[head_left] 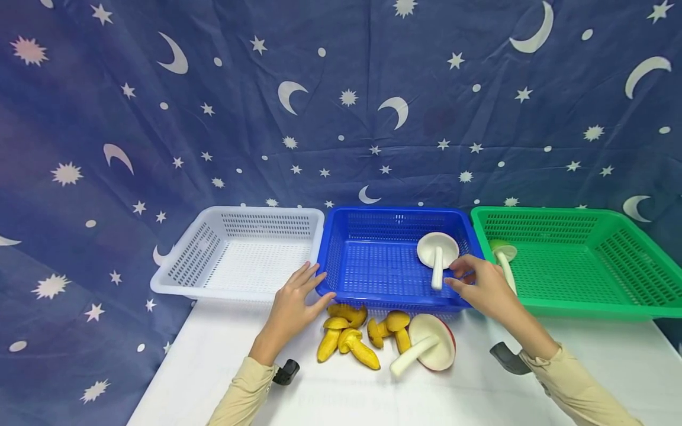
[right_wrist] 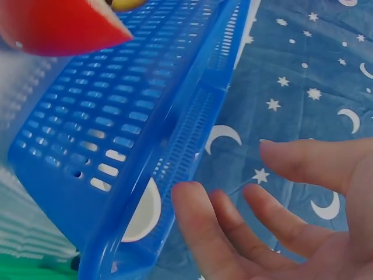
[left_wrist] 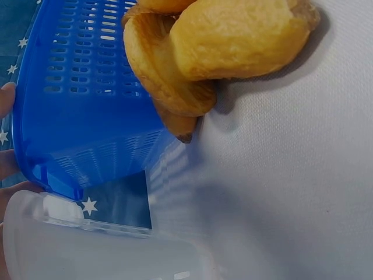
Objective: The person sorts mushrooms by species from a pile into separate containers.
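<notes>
Low in the frame, yellow toy mushrooms [head_left: 348,338] and a red-capped mushroom [head_left: 428,349] lie on the white table [head_left: 469,390]. Above them the left hand [head_left: 290,307] steadies the blue basket [head_left: 341,266], fingers flat; the right hand [head_left: 482,287] hovers spread beside the white mushroom [head_left: 438,254] lying inside

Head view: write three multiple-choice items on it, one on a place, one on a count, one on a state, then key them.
1. Where does the white mushroom lie?
A. in the white basket
B. in the blue basket
C. on the table

2. How many baskets stand in the row?
A. two
B. three
C. four

3. How are the right hand fingers?
A. spread open, holding nothing
B. clenched in a fist
C. wrapped round a yellow mushroom

Key: 1 B, it rests on the blue mesh floor; 2 B, white, blue, green; 3 A, the right wrist view shows open fingers by the rim.
</notes>
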Tool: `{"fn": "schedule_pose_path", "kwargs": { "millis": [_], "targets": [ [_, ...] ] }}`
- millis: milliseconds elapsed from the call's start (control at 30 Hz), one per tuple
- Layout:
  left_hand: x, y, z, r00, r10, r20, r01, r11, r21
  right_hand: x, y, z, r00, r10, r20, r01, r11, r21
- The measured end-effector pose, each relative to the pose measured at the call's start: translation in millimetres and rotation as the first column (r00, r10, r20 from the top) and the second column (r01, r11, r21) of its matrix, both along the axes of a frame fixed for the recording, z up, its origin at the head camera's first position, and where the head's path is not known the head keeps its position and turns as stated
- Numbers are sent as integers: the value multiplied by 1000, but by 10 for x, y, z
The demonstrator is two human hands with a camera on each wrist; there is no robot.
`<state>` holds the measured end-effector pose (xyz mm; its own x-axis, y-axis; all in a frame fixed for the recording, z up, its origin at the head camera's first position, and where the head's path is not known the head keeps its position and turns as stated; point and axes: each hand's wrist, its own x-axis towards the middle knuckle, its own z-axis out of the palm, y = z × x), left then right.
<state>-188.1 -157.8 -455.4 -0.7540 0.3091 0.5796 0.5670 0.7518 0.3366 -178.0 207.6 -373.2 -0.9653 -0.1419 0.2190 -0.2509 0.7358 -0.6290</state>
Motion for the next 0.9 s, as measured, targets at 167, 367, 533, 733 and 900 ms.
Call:
{"fn": "schedule_pose_path", "kwargs": {
  "millis": [167, 367, 533, 733, 900],
  "targets": [
    [9, 2, 11, 1000, 1, -12, -1, 1000, -3, 111, 21, 12, 1000, -10, -2, 10, 1000, 1],
    [9, 5, 16, 1000, 1, -13, -1, 1000, 6, 249, 20, -11, 998, -56, -4, 55, 997, -56],
    [-2, 8, 3, 1000, -1, -9, 1, 1000, 5, 373, 5, -84, 998, -51, 35, 56, 986, -157],
    [-5, 20, -1, 1000, -4, -3, 4, 1000, 11, 532, -41, -214, 992, -61, 109, 88, 960, -266],
    [-4, 12, -3, 1000, 8, 4, -8, 1000, 8, 662, -145, -292, 978, -52, 201, 123, 924, -362]
  ]
}}
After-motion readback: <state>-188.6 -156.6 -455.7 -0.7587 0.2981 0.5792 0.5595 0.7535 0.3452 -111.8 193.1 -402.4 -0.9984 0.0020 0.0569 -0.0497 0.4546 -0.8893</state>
